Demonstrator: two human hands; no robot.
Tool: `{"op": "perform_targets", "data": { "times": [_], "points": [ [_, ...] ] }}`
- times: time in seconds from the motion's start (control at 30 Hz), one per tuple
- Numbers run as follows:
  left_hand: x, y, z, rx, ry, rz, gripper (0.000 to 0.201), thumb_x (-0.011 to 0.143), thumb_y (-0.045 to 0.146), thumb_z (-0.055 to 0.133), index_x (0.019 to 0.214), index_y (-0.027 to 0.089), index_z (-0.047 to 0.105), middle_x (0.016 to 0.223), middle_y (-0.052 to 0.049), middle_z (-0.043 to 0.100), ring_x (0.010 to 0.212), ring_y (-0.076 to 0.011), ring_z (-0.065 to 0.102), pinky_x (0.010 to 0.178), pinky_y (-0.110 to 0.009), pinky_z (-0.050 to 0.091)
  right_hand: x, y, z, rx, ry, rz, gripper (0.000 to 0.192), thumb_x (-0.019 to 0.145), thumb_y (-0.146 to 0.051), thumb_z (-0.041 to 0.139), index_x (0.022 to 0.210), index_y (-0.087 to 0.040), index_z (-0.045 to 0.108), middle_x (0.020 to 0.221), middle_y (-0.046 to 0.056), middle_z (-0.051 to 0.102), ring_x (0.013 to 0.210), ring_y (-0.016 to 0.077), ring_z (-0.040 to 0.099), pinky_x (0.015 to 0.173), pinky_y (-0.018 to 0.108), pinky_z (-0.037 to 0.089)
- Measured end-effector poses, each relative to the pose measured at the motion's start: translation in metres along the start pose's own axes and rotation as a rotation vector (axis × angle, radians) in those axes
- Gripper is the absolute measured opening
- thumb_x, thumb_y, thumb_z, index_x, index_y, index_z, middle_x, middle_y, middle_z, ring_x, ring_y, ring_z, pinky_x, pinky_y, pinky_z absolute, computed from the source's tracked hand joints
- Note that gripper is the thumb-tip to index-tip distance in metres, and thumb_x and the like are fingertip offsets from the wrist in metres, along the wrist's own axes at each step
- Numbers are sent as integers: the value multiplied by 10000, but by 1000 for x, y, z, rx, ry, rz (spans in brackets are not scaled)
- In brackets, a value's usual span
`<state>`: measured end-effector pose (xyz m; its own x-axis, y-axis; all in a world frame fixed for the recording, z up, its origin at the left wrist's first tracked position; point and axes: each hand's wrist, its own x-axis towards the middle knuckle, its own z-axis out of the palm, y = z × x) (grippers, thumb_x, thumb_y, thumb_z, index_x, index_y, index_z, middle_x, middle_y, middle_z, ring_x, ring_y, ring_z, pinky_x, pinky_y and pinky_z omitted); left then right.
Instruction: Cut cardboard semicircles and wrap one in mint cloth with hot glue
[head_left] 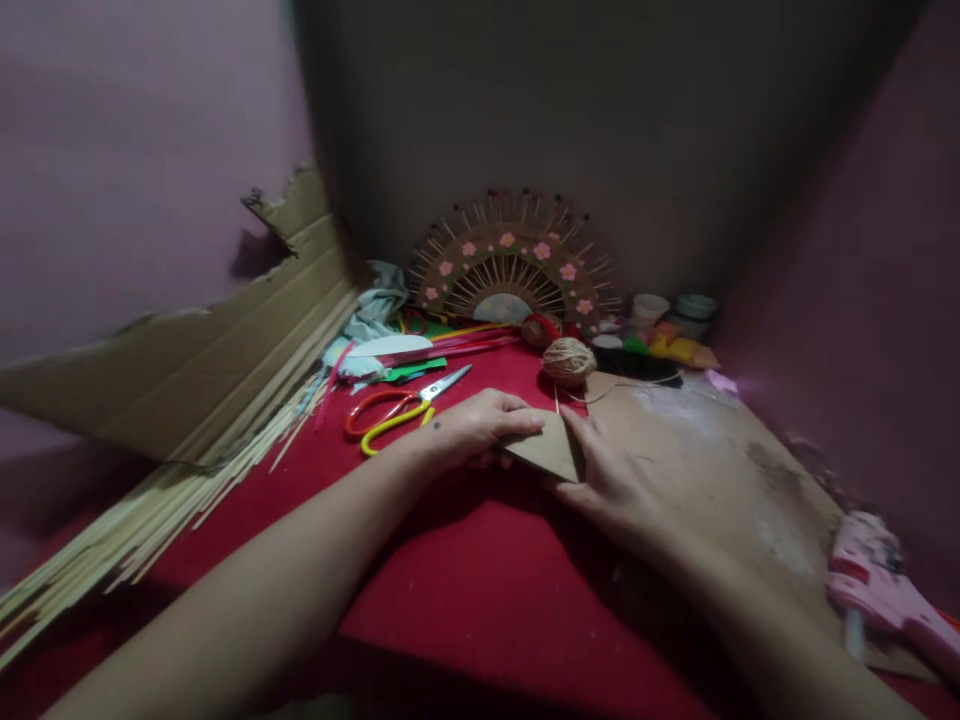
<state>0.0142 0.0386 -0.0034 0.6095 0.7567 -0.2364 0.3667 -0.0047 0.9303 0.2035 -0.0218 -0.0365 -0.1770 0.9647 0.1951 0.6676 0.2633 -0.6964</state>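
Far left, a torn cardboard sheet (247, 365) leans by the wall, and a spread of thin sticks (187, 500) runs alongside it. Moving in, here are the scissors (409, 408), blades apart, handles red and yellow, lying on the red cloth (450, 600). Now the left hand (491, 422): its grip is closed on the small card piece (546, 448), thumb on top. That piece sits mid-scene, raised between 2 hands; it looks light and stiff, likely to crease if squeezed hard, so the flat faces near the edges seem the best hold. Behind it, the twine ball (568, 361) sends 1 strand down to the card's far edge. And the right hand (619, 480) has its grip around the opposite side, fingers along that edge. Further right, the brown board (705, 490), then the pink glue gun (874, 590) at the end.
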Motion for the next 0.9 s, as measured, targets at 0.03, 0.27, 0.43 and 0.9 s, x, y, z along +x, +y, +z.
{"op": "perform_targets", "data": {
  "times": [0.03,0.27,0.43,0.9],
  "points": [
    [2,0,-1,81,9,22,385,844,547,518,919,178,596,551,28,523,366,-90,408,342,-206,262,1,3,3,-19,-4,-5,792,680,-237,648,1418,-196,362,1263,145,494,1183,321,516,997,491,421],
    [-11,7,-51,650,441,57,458,932,493,336,1089,124,557,927,-138,665,751,-205,647,620,-289,480,4,2,6,-62,-21,25,732,674,-316,678,1348,-204,418,1205,122,519,1121,315,540,933,463,450],
    [-46,-19,-84,986,513,-85,334,771,312,598,1038,112,608,1068,-192,626,991,-325,598,821,-418,459,7,0,8,-79,-61,35,750,672,-327,694,1355,-205,408,1227,112,512,1152,306,525,956,439,434],
    [-59,-64,-108,1216,677,-291,324,862,187,472,1144,93,600,1150,-218,603,1077,-330,579,861,-411,467,45,1,23,-297,-31,-100,759,629,-222,740,1327,-171,444,1283,133,516,1183,323,464,982,461,409]
  ]
}}
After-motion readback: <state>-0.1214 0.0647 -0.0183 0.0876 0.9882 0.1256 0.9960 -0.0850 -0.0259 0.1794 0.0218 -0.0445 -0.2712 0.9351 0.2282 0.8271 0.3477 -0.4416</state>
